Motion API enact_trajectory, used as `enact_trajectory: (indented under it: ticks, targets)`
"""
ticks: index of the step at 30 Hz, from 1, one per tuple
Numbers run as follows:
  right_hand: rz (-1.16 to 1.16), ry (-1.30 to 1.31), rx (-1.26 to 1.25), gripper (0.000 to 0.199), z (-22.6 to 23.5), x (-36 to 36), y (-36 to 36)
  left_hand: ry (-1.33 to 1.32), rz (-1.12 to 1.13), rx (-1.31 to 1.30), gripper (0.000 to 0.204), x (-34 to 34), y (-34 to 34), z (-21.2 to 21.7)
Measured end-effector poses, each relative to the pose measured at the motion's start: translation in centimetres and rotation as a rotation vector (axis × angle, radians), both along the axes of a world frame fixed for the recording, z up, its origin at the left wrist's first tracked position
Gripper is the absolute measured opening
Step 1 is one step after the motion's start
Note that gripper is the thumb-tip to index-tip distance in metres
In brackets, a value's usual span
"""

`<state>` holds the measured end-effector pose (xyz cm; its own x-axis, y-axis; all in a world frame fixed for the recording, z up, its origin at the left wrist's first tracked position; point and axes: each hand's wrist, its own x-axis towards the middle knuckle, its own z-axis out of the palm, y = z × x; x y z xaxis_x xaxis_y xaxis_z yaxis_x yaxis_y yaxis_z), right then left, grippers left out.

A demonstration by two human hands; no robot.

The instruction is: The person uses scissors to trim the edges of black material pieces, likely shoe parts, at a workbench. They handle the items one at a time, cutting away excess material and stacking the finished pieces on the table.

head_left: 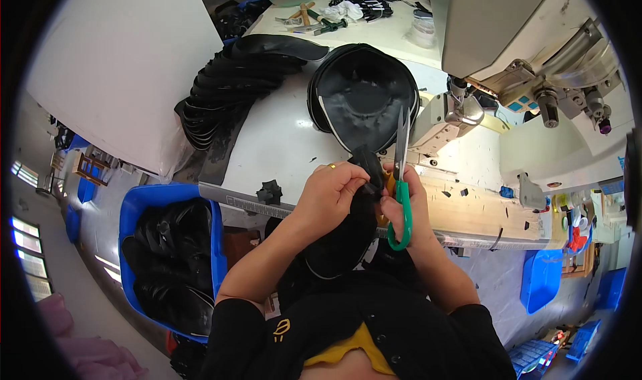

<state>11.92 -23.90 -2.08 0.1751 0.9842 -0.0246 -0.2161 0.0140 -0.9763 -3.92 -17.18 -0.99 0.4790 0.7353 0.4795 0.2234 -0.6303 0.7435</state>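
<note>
At the table's front edge, my left hand (334, 196) is closed in a pinch on a soft black leather-like piece (364, 159). Close beside it, my right hand (416, 209) grips scissors (401, 146) with one green handle loop showing; their blades point up and away from me. Some fingers of that hand also seem to touch the black piece, and a bit of yellow shows there. More black material (341, 246) hangs below my hands, over my lap. Just beyond the scissors lies a stack of rounded, bowl-like black pieces (364, 85).
Fanned-out black curved pieces (241, 75) cover the table's far left. A sewing machine (461, 109) stands at the right. Below left, a blue bin (217, 246) holds black pieces. Black scraps (269, 193) dot the table. Hand tools (311, 22) lie on the table behind.
</note>
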Motion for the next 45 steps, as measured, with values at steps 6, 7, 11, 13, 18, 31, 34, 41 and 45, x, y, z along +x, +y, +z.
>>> enact_trajectory:
  ticks: [6, 7, 11, 13, 18, 31, 34, 41, 45]
  targets:
    - [0.120, -0.352, 0.026, 0.055, 1.4, 4.5, -1.8, -0.042, -0.108, -0.164, 0.006, 1.2, 0.4, -0.3]
    - [0.158, -0.512, -0.042, 0.055, 2.8, 6.2, -2.4, -0.041, -0.123, -0.179, 0.007, 1.4, 0.5, -0.3]
    - [0.292, -1.360, 0.091, 0.058, 7.9, 10.7, -3.2, -0.072, -0.189, -0.242, 0.007, 2.3, 0.5, -1.6]
    - [0.370, -1.535, 0.127, 0.059, 9.7, 11.5, -3.4, -0.087, -0.196, -0.202, 0.007, 3.0, 0.7, -2.1]
    - [0.492, -1.751, 0.183, 0.054, 12.3, 10.7, -2.2, -0.114, -0.233, -0.087, 0.007, 3.6, 0.8, -1.3]
    - [0.611, -1.958, 0.086, 0.047, 11.8, 9.8, -1.6, -0.172, -0.258, -0.283, 0.003, 4.5, 1.6, -2.3]
    - [0.595, -1.844, 0.147, 0.047, 11.1, 10.5, -1.5, -0.148, -0.237, -0.246, 0.004, 4.9, 1.5, -2.3]
    - [0.612, -1.730, 0.038, 0.046, 10.5, 11.0, -1.4, -0.140, -0.269, -0.212, 0.004, 5.4, 1.8, -2.3]
    - [0.641, -1.804, 0.035, 0.044, 9.1, 11.5, -1.7, -0.273, -0.183, -0.355, 0.006, 5.0, 2.1, -2.1]
